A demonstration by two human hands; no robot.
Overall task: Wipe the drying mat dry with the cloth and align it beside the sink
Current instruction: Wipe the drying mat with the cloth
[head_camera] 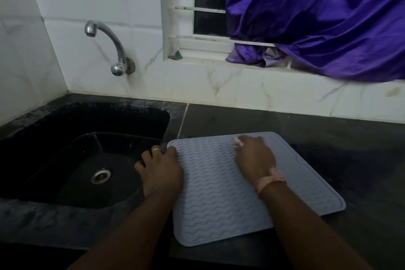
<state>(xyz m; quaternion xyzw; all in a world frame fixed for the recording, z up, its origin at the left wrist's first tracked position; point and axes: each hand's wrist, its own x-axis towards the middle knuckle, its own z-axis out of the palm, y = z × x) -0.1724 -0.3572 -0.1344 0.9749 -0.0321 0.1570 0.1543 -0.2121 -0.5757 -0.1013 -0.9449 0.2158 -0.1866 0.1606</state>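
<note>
Grey ribbed drying mat (pixel 219 193) flat on bench (pixel 339 149) beside sink (pixel 65 160); left hand (pixel 161 171) grips its sink-side edge, right hand (pixel 254 156) rests on top, grip unclear.

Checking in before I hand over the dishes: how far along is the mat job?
The drying mat already lies on the counter right of the sink, but skewed. In hand: the left hand holds its left edge and the right hand presses its far part. No cloth is clearly visible. Squaring it remains.
</note>
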